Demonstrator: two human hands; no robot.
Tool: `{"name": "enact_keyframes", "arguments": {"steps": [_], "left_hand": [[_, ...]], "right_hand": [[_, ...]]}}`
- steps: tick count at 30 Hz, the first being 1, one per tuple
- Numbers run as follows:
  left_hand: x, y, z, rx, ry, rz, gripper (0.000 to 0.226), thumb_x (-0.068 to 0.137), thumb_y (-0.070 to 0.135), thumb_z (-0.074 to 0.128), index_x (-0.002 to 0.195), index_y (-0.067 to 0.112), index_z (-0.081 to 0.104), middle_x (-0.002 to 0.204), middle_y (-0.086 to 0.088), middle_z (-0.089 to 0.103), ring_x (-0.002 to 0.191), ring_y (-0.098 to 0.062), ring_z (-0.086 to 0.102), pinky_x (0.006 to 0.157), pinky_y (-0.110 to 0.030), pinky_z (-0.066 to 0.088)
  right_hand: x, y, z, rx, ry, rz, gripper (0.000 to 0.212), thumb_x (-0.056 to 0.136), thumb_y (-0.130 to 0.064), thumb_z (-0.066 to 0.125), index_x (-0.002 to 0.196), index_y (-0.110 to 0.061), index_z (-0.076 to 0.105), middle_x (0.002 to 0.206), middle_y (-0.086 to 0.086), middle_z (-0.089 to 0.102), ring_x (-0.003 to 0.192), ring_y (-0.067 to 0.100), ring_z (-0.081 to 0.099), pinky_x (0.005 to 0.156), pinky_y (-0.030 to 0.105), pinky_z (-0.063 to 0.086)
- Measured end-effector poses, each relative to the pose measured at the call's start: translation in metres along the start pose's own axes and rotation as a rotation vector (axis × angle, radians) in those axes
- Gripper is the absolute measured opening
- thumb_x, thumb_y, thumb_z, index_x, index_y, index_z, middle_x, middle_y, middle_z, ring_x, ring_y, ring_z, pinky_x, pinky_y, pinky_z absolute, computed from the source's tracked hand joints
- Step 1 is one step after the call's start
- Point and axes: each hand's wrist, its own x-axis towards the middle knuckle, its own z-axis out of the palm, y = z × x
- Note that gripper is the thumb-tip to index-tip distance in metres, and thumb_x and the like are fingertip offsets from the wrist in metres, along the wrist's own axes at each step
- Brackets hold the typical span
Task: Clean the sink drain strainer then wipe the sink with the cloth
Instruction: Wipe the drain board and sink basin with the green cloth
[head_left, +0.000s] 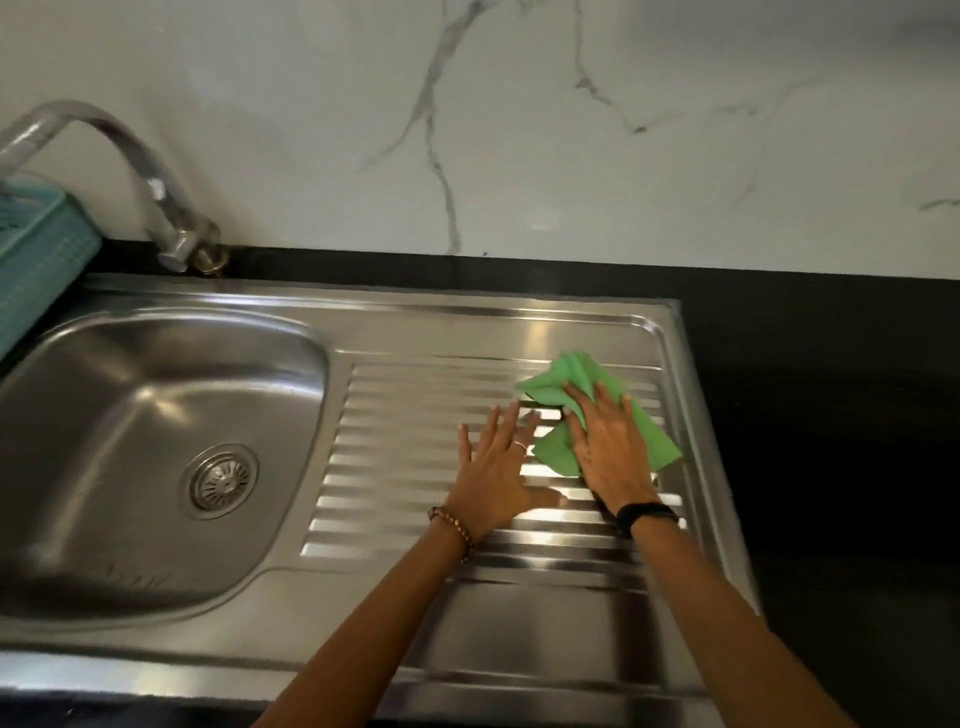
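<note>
since the round steel drain strainer (223, 481) already sits seated in the bottom of the stainless steel sink basin (130, 415) at the left, the step in hand looks to be the wiping, here on the ribbed steel drainboard (415, 395) to the right of the basin. to do it well, i'd run the strokes along the grooves rather than across them, keep the palm pressing flat so the fabric reaches into each channel, and work from the far raised rim toward the basin so any water is pushed that way.

moving rightward, the left hand (493, 467) lies open and flat, fingers spread, palm down on the ribs just beside the cloth; it grips nothing and seems only to brace. next to it, the right hand (608, 447) is also spread nearly flat, pressing down on the crumpled green cloth (566, 384) without closing around it. the cloth sits on the far right part of the drainboard, bunching out past the fingertips and to the hand's right.
</note>
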Motion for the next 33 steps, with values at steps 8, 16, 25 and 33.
{"name": "enact_keyframes", "arguments": {"steps": [8,16,25,33], "left_hand": [[0.008,0.014,0.007,0.100,-0.154,-0.022,0.101,0.067,0.073,0.056,0.143,0.043,-0.003,0.155,0.004,-0.022,0.140,-0.028,-0.025,0.101,-0.070,-0.017],[0.009,0.012,0.012,0.115,-0.132,-0.025,0.100,0.066,0.075,0.053,0.143,0.045,-0.002,0.155,0.005,-0.021,0.140,-0.027,-0.026,0.100,-0.069,-0.019],[-0.014,-0.029,0.002,0.021,0.017,0.014,0.092,0.078,0.065,0.051,0.146,0.032,-0.001,0.157,0.000,-0.015,0.144,-0.025,-0.015,0.111,-0.056,-0.012],[-0.072,-0.124,-0.027,-0.077,0.177,-0.307,0.111,0.069,0.072,0.053,0.147,0.022,-0.008,0.156,-0.012,-0.018,0.143,-0.029,-0.018,0.110,-0.053,-0.014]], "right_hand": [[-0.013,0.036,-0.019,-0.132,0.027,0.291,0.049,0.099,-0.035,0.031,0.144,-0.015,0.031,0.149,0.024,0.032,0.144,0.033,0.016,0.118,0.047,0.004],[-0.066,0.018,-0.005,-0.060,0.058,0.312,0.052,0.097,-0.034,0.040,0.144,-0.015,0.030,0.149,0.023,0.031,0.143,0.039,0.016,0.118,0.047,0.010],[-0.010,0.016,-0.010,-0.051,0.008,0.351,0.050,0.100,-0.033,0.029,0.145,-0.012,0.027,0.154,0.020,0.022,0.144,0.038,0.006,0.119,0.047,0.004],[0.006,-0.055,0.020,-0.042,-0.022,0.283,0.049,0.100,-0.032,0.026,0.144,-0.009,0.029,0.154,0.021,0.018,0.144,0.040,0.005,0.119,0.050,0.006]]}}
